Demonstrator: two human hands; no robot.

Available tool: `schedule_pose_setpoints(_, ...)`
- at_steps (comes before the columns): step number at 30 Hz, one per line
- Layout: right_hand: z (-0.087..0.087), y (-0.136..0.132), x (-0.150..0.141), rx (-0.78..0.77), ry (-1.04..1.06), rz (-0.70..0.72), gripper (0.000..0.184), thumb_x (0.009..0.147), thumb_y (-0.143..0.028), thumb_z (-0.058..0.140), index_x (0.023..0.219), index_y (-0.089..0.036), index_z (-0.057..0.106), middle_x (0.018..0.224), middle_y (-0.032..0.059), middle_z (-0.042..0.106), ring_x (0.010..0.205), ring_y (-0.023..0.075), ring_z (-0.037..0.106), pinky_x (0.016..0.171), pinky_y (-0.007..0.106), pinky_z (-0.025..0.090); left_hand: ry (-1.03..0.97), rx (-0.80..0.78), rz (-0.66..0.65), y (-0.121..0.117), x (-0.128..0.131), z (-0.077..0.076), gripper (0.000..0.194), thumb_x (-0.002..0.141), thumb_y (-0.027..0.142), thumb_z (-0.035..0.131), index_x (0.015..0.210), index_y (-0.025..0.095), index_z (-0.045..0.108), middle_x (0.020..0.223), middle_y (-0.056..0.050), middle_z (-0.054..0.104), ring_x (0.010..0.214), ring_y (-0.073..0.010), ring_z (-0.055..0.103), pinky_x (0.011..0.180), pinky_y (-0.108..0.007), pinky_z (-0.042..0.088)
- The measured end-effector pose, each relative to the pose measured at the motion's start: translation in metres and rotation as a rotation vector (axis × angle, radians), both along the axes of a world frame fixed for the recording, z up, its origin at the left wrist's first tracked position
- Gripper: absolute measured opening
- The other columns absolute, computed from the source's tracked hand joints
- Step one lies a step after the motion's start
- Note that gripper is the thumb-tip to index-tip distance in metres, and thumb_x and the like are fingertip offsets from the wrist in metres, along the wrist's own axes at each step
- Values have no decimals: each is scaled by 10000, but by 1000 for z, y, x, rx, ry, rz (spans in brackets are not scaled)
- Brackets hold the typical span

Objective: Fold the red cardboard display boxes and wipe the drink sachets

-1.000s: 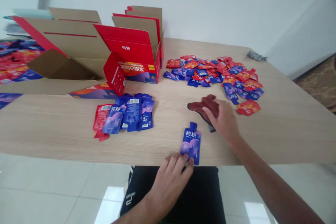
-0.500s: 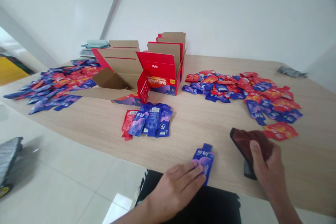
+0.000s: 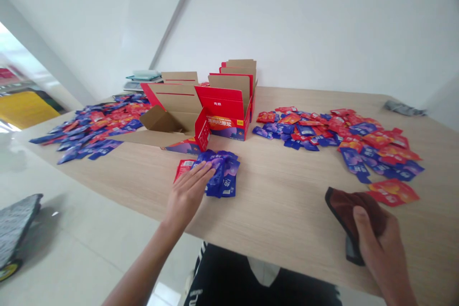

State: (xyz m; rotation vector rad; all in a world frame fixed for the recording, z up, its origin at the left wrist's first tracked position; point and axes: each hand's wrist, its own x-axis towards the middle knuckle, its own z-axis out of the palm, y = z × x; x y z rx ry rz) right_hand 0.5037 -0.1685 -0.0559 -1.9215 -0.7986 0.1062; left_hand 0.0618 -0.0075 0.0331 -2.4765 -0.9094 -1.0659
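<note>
My left hand [image 3: 190, 189] reaches over a small pile of sachets, its fingers straight and close together on a blue sachet [image 3: 216, 177] at the top. The thumb is hidden below. Beneath and beside it lie other blue sachets [image 3: 229, 184] and a red sachet [image 3: 183, 167]. On the right, my right hand [image 3: 382, 244] grips a dark brown cloth [image 3: 353, 205] with a black edge. A dark grey piece [image 3: 354, 252] shows under the cloth; I cannot make out what it is.
Open red cartons [image 3: 225, 117] with raised flaps stand behind the small pile. Red and blue sachets are heaped at the left [image 3: 103, 122] and right [image 3: 376, 141]. A grey cloth [image 3: 404, 108] lies at the far right. The table's front edge [image 3: 251, 262] runs before my lap.
My left hand has moved left and away from me, carrying the blue sachet from the table's front edge onto the small pile. My right hand still grips the cloth. The camera view has shifted slightly.
</note>
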Motion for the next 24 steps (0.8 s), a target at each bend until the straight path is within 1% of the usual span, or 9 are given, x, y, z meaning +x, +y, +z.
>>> schedule_pose_setpoints(2, 1, 0, -1, -49, 45, -19, 800, 827, -772, 605, 1378, -194, 569, 1213, 166, 691, 1121, 403, 663, 997, 579, 502, 87, -78, 38, 8, -4, -23, 330, 1048, 130, 519, 1323, 210, 683, 1397, -76, 683, 1353, -259, 611, 1089, -446, 541)
schedule_pose_setpoints(3, 1, 0, -2, -74, 66, -29, 809, 822, -779, 606, 1380, -194, 569, 1194, 164, 696, 1107, 404, 668, 992, 582, 503, 108, -104, 60, 9, -6, -32, 297, 1051, 162, 536, 1297, 209, 696, 1390, -75, 688, 1352, -267, 611, 1082, -455, 545)
schedule_pose_setpoints(4, 1, -1, -2, -93, 81, -37, 816, 819, -783, 608, 1382, -193, 567, 1175, 163, 700, 1093, 404, 673, 985, 583, 506, 113, -122, 80, 9, -6, -39, 267, 1049, 195, 560, 1272, 206, 706, 1381, -76, 693, 1353, -276, 608, 1082, -466, 543)
schedule_pose_setpoints(6, 0, -1, -2, -102, 99, -44, 825, 813, -784, 615, 1386, -193, 564, 1159, 159, 704, 1082, 400, 678, 977, 578, 510, 99, -136, 103, 7, -7, -46, 243, 1037, 247, 607, 1251, 199, 711, 1365, -84, 702, 1361, -289, 597, 1094, -485, 531)
schedule_pose_setpoints(8, -1, -1, -1, -88, 97, -38, 821, 811, -783, 617, 1390, -203, 566, 1170, 152, 703, 1086, 394, 677, 980, 570, 510, 79, -128, 101, 5, -7, -48, 245, 1029, 264, 627, 1248, 193, 709, 1360, -94, 704, 1361, -290, 595, 1106, -491, 520)
schedule_pose_setpoints(12, -2, -1, 0, -68, 80, -38, 811, 809, -783, 620, 1379, -209, 573, 1162, 142, 705, 1055, 379, 682, 979, 556, 508, 59, -116, 81, 6, -9, -50, 260, 1030, 244, 620, 1273, 181, 688, 1392, -116, 680, 1359, -289, 598, 1109, -491, 520)
schedule_pose_setpoints(17, 2, 0, -4, -47, 79, -50, 792, 821, -778, 612, 1360, -199, 577, 1167, 142, 703, 1056, 364, 673, 975, 531, 503, 30, -125, 50, 5, -13, -57, 309, 1014, 242, 653, 1318, 189, 651, 1398, -122, 675, 1364, -298, 594, 1118, -511, 515)
schedule_pose_setpoints(20, 8, 1, -10, -24, 90, -55, 758, 840, -755, 613, 1339, -184, 582, 1181, 153, 703, 1083, 360, 668, 976, 515, 497, -3, -112, 22, 2, -12, -55, 334, 991, 236, 689, 1320, 201, 643, 1411, -119, 666, 1368, -305, 588, 1112, -517, 515)
schedule_pose_setpoints(24, 13, 2, -14, 82, 119, -36, 710, 861, -724, 613, 1329, -190, 592, 1217, 152, 705, 1113, 336, 668, 994, 483, 488, -43, -66, 9, 3, -4, -51, 349, 951, 243, 743, 1290, 233, 660, 1403, -100, 675, 1329, -312, 613, 1112, -522, 500)
